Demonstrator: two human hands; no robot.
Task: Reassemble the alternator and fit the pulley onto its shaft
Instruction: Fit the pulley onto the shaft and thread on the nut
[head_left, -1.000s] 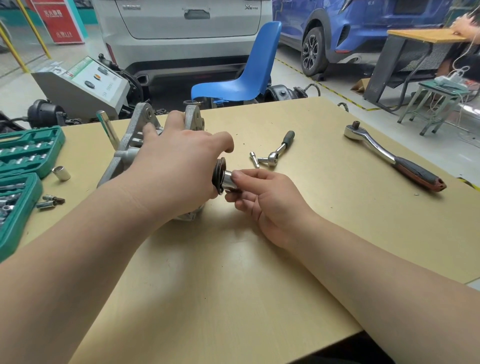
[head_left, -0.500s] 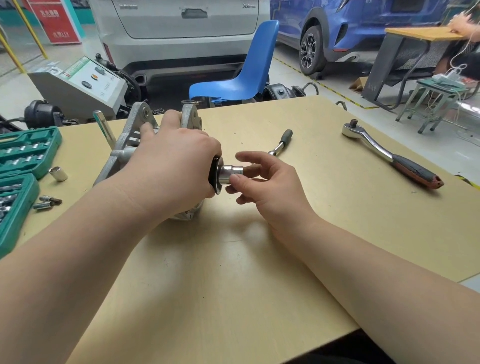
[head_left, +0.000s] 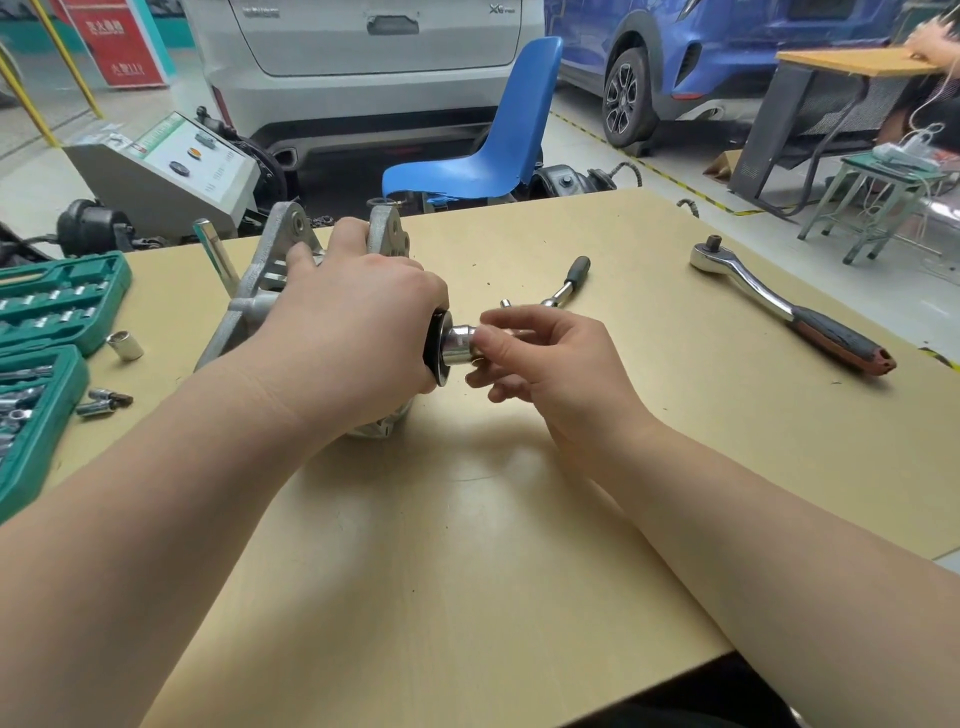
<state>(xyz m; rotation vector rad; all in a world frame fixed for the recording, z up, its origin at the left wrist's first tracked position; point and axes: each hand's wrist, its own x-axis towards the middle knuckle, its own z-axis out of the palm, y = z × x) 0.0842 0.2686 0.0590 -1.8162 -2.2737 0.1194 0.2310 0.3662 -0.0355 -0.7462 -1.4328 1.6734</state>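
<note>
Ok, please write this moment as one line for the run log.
step: fit pulley | left hand: grips alternator on table | right hand: pinches socket at pulley | big ratchet: unused

pale tan desk (head_left: 467, 545); teal-green socket case (head_left: 62, 296); dull grey alternator (head_left: 270, 280) with a black pulley (head_left: 434, 343); shiny chrome socket (head_left: 460, 344); chrome ratchet (head_left: 779, 304), black-and-red handle; blue chair (head_left: 498, 140).

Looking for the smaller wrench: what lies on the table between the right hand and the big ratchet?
In the head view, the small ratchet lies just behind the right hand; from there to the big ratchet it is bare tabletop.
</note>
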